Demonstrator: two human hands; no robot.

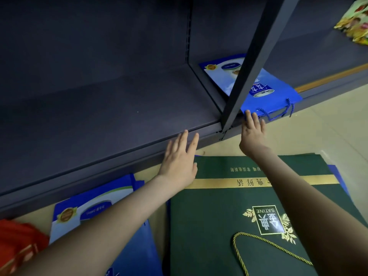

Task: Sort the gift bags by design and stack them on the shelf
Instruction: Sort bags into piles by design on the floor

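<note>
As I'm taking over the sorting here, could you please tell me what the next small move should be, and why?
Probably the right hand should nudge the blue bag deeper onto the shelf: its straight fingers touch the bag's front edge, which lies at the shelf's front lip with cord handles hanging over.

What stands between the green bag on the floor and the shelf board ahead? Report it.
Nothing visible lies on the shelf board. Above the green bag, the left hand hovers at its far corner and the right forearm crosses it; the right hand touches the blue bag beside the upright post.
</note>
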